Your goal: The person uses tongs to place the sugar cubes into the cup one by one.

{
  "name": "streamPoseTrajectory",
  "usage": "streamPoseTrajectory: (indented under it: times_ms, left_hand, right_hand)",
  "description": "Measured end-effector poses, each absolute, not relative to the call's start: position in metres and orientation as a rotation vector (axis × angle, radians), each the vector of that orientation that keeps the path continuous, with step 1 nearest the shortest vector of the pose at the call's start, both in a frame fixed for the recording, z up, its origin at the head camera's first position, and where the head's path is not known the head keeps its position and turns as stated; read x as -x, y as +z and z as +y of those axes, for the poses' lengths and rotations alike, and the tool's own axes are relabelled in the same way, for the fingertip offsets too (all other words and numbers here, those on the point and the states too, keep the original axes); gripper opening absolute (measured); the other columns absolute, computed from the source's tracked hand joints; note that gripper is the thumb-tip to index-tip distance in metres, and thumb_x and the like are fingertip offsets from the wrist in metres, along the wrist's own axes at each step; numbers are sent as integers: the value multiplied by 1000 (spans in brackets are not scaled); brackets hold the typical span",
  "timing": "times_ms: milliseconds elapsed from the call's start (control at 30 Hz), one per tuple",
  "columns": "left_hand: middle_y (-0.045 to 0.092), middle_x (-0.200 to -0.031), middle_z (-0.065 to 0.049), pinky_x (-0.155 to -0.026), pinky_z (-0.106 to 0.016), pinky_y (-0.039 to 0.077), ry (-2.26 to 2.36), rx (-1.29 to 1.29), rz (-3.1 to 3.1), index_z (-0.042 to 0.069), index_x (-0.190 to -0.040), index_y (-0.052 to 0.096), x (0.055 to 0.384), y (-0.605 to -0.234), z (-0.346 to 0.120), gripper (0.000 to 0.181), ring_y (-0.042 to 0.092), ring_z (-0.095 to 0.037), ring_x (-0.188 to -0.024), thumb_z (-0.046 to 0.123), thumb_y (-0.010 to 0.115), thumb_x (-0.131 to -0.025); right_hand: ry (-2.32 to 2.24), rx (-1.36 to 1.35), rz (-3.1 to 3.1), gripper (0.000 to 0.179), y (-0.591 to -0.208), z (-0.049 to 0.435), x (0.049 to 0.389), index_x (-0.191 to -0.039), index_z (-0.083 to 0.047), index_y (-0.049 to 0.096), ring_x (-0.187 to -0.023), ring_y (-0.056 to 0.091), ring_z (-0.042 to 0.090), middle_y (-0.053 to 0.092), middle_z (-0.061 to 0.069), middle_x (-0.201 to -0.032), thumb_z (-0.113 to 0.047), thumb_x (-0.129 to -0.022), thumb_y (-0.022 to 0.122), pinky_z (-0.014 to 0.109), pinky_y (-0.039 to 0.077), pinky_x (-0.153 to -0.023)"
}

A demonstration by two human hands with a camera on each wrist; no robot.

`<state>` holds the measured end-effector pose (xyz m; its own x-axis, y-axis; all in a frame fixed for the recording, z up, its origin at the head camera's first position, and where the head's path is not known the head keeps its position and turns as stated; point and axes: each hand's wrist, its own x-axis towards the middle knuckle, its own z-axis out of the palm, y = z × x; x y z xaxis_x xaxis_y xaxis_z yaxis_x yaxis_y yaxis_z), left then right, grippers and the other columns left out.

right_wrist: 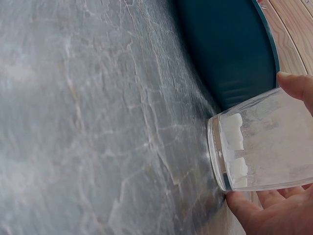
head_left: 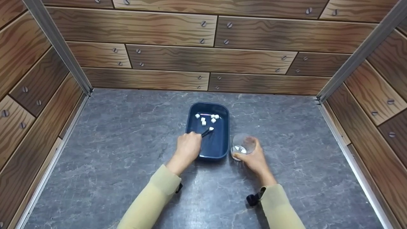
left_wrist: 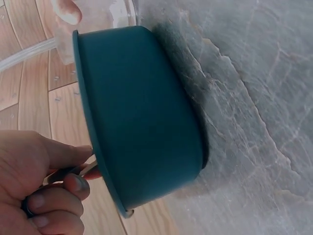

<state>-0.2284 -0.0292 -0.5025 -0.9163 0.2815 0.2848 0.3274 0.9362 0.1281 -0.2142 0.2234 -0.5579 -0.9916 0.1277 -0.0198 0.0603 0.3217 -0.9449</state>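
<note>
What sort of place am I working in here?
Probably a purpose-built booth or recording cell, not an ordinary room: wood-patterned panels enclose three sides, metal strips run up the two far corners, and a grey marble-look surface spans between them.

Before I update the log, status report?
Left hand grips tool, cube at tip; right hand holds clear cup. White cubes in tray and cup. No obstruction visible.

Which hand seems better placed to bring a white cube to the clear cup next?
Probably the left hand: it holds the tongs, with a white cube at their tip over the blue tray. The right hand grips the clear cup beside the tray.
</note>
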Motion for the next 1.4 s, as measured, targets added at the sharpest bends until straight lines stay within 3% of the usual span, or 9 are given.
streamPoseTrajectory:
  times_ms: [167, 400, 700, 867, 1100, 1400]
  left_hand:
    - [65, -68, -10, -47, -45, 50, -262, 515, -2740, 5, -74, 72, 218, -496, -26, 6, 66, -32, -59, 3, 69, -79]
    - [64, -67, -8, -43, -43, 49, -280, 575, -2640, 6, -76, 69, 207, -487, -22, 17, 64, -29, -54, 17, 70, -89]
    - [64, -69, -5, -43, -38, 48, -274, 649, -2584, 6, -81, 71, 191, -472, -18, 16, 62, -24, -51, 20, 71, -90]
    - [63, -68, -4, -42, -38, 47, -269, 687, -2551, 7, -81, 70, 183, -469, -13, 18, 60, -24, -49, 22, 72, -89]
    - [64, -70, -2, -44, -37, 47, -278, 734, -2563, 8, -81, 70, 175, -470, -7, 17, 60, -22, -50, 23, 71, -89]
    - [63, -70, -1, -43, -37, 47, -268, 736, -2529, 10, -81, 69, 172, -471, -2, 16, 60, -21, -50, 23, 72, -89]
  right_hand:
    - [1743, 194, -2536, 90, -557, 224, 214, -138, 4, 37, -126, 46, 34, 49, 24, -136, -7, -65, 89, 41, 30, -108]
    - [1741, 191, -2541, 91, -558, 224, 214, -139, 2, 38, -125, 47, 33, 49, 22, -136, -7, -65, 90, 39, 30, -108]
    - [1731, 185, -2546, 92, -558, 226, 214, -140, 5, 35, -125, 46, 35, 48, 25, -135, -9, -66, 89, 42, 31, -108]
    - [1760, 166, -2522, 89, -553, 223, 212, -137, 6, 36, -125, 47, 36, 49, 26, -134, -6, -67, 89, 41, 32, -107]
    - [1790, 137, -2506, 83, -529, 213, 202, -134, 14, 35, -124, 45, 45, 47, 34, -132, 2, -68, 84, 49, 31, -108]
    - [1786, 158, -2503, 86, -556, 222, 213, -137, 7, 37, -124, 48, 37, 50, 27, -133, -5, -68, 88, 43, 32, -108]
